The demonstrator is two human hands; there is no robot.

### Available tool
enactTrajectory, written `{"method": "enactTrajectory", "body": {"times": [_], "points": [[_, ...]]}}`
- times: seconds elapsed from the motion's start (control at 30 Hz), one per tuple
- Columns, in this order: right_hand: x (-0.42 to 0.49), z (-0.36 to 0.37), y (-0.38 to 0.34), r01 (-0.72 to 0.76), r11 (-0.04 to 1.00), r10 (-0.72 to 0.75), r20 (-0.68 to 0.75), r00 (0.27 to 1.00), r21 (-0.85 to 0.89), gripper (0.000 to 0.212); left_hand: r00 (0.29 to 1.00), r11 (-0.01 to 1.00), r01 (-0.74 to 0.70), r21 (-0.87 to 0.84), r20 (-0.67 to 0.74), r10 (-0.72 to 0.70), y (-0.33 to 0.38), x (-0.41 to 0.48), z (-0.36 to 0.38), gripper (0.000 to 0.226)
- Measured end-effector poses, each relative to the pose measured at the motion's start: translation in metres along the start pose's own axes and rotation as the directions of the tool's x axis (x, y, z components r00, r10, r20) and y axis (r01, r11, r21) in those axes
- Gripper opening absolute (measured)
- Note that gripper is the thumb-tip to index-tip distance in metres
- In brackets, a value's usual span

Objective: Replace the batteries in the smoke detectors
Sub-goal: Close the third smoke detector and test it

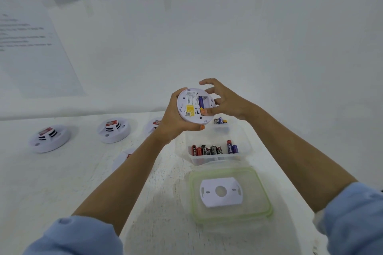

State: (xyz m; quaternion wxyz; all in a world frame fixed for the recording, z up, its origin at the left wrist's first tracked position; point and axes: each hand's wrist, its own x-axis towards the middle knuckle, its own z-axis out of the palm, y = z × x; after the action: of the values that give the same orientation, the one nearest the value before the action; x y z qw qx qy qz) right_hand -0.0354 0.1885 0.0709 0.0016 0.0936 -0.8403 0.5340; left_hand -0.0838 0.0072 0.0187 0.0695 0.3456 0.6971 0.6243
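My left hand (pixel 175 119) grips a round white smoke detector (pixel 191 107) held up above the table, its back facing me. A yellow label and an open battery bay show on it. A blue-purple battery (pixel 200 102) lies in the bay. My right hand (pixel 224 100) is at the detector's right edge, fingers spread, with the thumb pressing on the lower end of that battery. The detector's white mounting plate (pixel 221 191) lies on a green-rimmed lid (pixel 231 194).
A clear tub (pixel 215 154) holds several red, black and blue batteries; a smaller clear tub (pixel 221 124) behind it holds a few more. Other smoke detectors sit on the white table at left (pixel 49 138), (pixel 114 130), (pixel 154 124), (pixel 123 158). Papers hang on the wall.
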Motion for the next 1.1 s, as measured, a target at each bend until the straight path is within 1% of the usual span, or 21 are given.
{"method": "enactTrajectory", "body": {"times": [0.03,0.07,0.1,0.13,0.17,0.2,0.23,0.27,0.3,0.37,0.43,0.5,0.53,0.6,0.67,0.77,0.83,0.9,0.97,1.03,1.1], "points": [[0.001,-0.004,0.004,-0.031,0.995,0.032,-0.005,0.999,0.097,0.064,1.0,1.0,0.005,0.014,0.006,-0.005,-0.001,0.001,-0.001,0.106],[0.003,-0.007,0.009,-0.064,0.973,0.073,-0.033,0.997,0.223,0.058,1.0,1.0,0.012,0.026,0.006,-0.012,-0.002,0.002,-0.003,0.106],[0.006,-0.01,0.014,-0.088,0.949,0.117,-0.077,0.99,0.304,0.048,1.0,0.999,0.017,0.03,0.002,-0.017,-0.002,0.003,-0.005,0.104],[0.011,-0.013,0.02,-0.12,0.951,0.164,-0.137,0.977,0.285,0.041,1.0,0.999,0.02,0.029,-0.006,-0.019,-0.003,0.004,-0.007,0.103],[0.017,-0.015,0.027,-0.185,0.975,0.207,-0.204,0.957,0.122,0.035,1.0,1.0,0.021,0.022,-0.015,-0.02,-0.004,0.005,-0.009,0.103],[0.024,-0.016,0.035,-0.277,0.947,0.233,-0.248,0.94,-0.162,0.031,0.999,1.0,0.023,0.015,-0.025,-0.023,-0.005,0.006,-0.01,0.102],[0.031,-0.016,0.044,-0.341,0.835,0.253,-0.249,0.935,-0.431,0.03,0.999,1.0,0.024,0.01,-0.036,-0.024,-0.006,0.007,-0.01,0.1],[0.037,-0.013,0.051,-0.365,0.695,0.286,-0.227,0.931,-0.619,0.032,0.999,1.0,0.024,0.007,-0.047,-0.024,-0.008,0.008,-0.01,0.097],[0.042,-0.01,0.056,-0.379,0.576,0.339,-0.211,0.917,-0.724,0.035,0.998,1.0,0.026,0.005,-0.057,-0.026,-0.008,0.009,-0.01,0.096],[0.049,-0.003,0.06,-0.378,0.424,0.417,-0.193,0.888,-0.823,0.04,0.997,0.999,0.036,0.002,-0.066,-0.036,-0.01,0.011,-0.01,0.094],[0.054,0.001,0.06,-0.349,0.35,0.444,-0.175,0.879,-0.869,0.033,0.997,0.999,0.043,0.0,-0.068,-0.043,-0.012,0.012,-0.01,0.094],[0.059,0.003,0.063,-0.329,0.323,0.448,-0.163,0.879,-0.888,0.021,0.997,0.999,0.046,0.003,-0.069,-0.046,-0.015,0.013,-0.01,0.096],[0.06,0.004,0.066,-0.328,0.323,0.444,-0.163,0.881,-0.888,0.017,0.996,0.999,0.048,0.006,-0.069,-0.047,-0.017,0.013,-0.011,0.096],[0.062,0.003,0.072,-0.331,0.359,0.445,-0.152,0.882,-0.873,0.022,0.996,0.999,0.051,0.007,-0.069,-0.051,-0.019,0.014,-0.013,0.096],[0.063,0.003,0.076,-0.327,0.43,0.429,-0.128,0.894,-0.841,0.024,0.996,0.999,0.047,0.012,-0.072,-0.046,-0.021,0.014,-0.014,0.096],[0.062,0.002,0.077,-0.301,0.496,0.393,-0.099,0.914,-0.814,0.017,0.997,0.999,0.035,0.017,-0.073,-0.034,-0.023,0.015,-0.013,0.096],[0.062,-0.001,0.078,-0.308,0.594,0.36,-0.097,0.928,-0.743,0.017,0.997,0.999,0.032,0.02,-0.073,-0.03,-0.023,0.015,-0.013,0.096],[0.06,-0.008,0.074,-0.333,0.75,0.31,-0.141,0.94,-0.571,0.022,0.997,0.999,0.031,0.027,-0.077,-0.028,-0.024,0.014,-0.014,0.096],[0.055,-0.016,0.062,-0.285,0.902,0.198,-0.277,0.94,-0.324,0.023,0.996,0.999,0.032,0.022,-0.085,-0.03,-0.024,0.012,-0.015,0.096],[0.044,-0.021,0.043,-0.118,0.989,0.066,-0.446,0.892,-0.09,0.024,0.995,0.999,0.027,0.017,-0.093,-0.025,-0.023,0.012,-0.015,0.097],[0.031,-0.02,0.024,0.058,0.998,-0.034,-0.534,0.845,0.027,0.021,0.995,1.0,0.018,0.011,-0.098,-0.017,-0.022,0.011,-0.014,0.096]]}}
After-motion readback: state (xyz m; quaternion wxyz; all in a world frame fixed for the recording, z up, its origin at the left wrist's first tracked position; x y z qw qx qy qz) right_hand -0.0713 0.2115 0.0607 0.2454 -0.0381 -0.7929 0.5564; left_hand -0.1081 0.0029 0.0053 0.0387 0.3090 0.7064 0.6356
